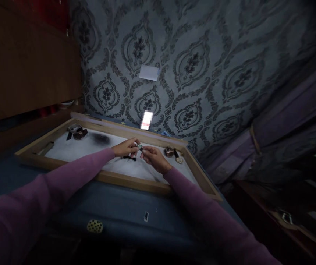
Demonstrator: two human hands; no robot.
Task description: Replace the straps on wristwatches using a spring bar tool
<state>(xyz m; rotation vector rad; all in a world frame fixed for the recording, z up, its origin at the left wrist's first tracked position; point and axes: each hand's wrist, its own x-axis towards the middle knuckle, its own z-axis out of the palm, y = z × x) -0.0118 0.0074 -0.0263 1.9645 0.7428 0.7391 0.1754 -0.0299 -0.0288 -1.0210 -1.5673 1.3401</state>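
Observation:
Above the white bottom of a wood-framed tray, both hands meet at a small wristwatch. My left hand is closed on the watch from the left, fingertips at its face. From the other side, my right hand pinches it near the dark strap. Just below my left hand lies a black strap-like piece on the white surface. To the right of my right hand rest a brown-strapped watch and a gold-toned watch with a black strap.
More watches lie in the tray's far left corner, near a flat strip at the left wall. A lit phone stands behind the tray. The table is covered in blue cloth. A wooden cabinet stands left, a purple curtain hangs right.

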